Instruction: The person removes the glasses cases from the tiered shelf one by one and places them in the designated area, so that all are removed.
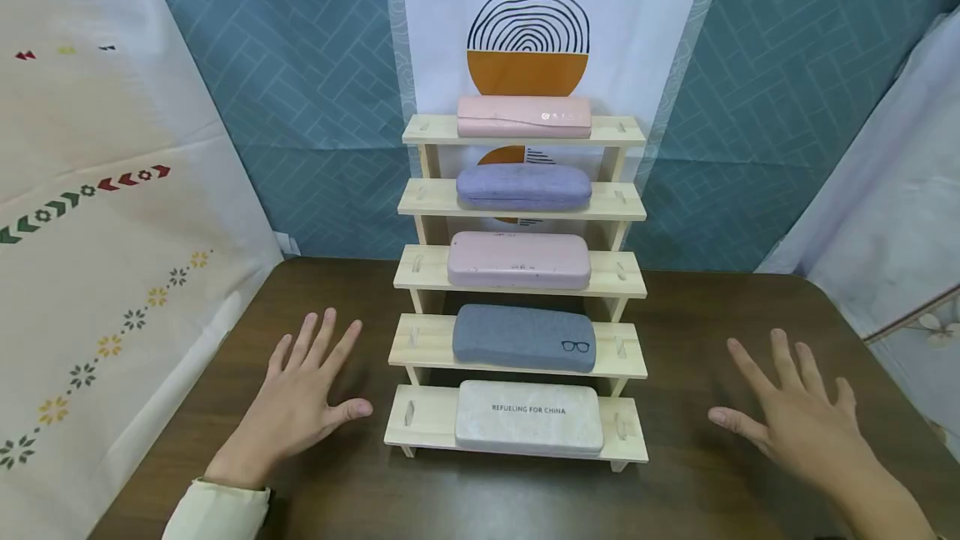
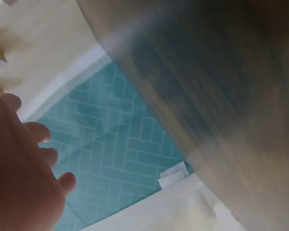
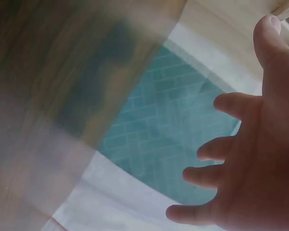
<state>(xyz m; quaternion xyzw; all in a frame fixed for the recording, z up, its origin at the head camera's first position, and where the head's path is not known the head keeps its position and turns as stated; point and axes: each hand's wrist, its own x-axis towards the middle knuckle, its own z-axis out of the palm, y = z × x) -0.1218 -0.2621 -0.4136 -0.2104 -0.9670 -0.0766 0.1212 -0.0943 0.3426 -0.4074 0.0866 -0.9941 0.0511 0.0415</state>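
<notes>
And here, nothing is gripped at all: the left hand (image 1: 296, 407) is held out over the brown table (image 1: 517, 500) with its fingers spread and its thumb pointed inward, and the same spread is shown by the right hand (image 1: 806, 432) on the far side. Whether the tabletop is touched by either palm cannot be told.

Between them, well apart from both, the stepped wooden rack (image 1: 442, 198) is set, and every tier is seen to be occupied! The top is taken by a pink case (image 1: 525, 117), the next by a purple case (image 1: 523, 187), the middle by a pale pink case (image 1: 519, 261). Below, a blue-grey case (image 1: 523, 338), marked with a small pair of glasses, is laid slightly askew; the lowest tier is filled by an off-white case (image 1: 528, 417) printed with lettering.

The step in hand is best judged as a pause, with the row neatly displayed and no case being handled. Should one be wanted, a hand would have to be brought inward and its fingers closed round the case's ends or edges, the rack being left unjolted.
</notes>
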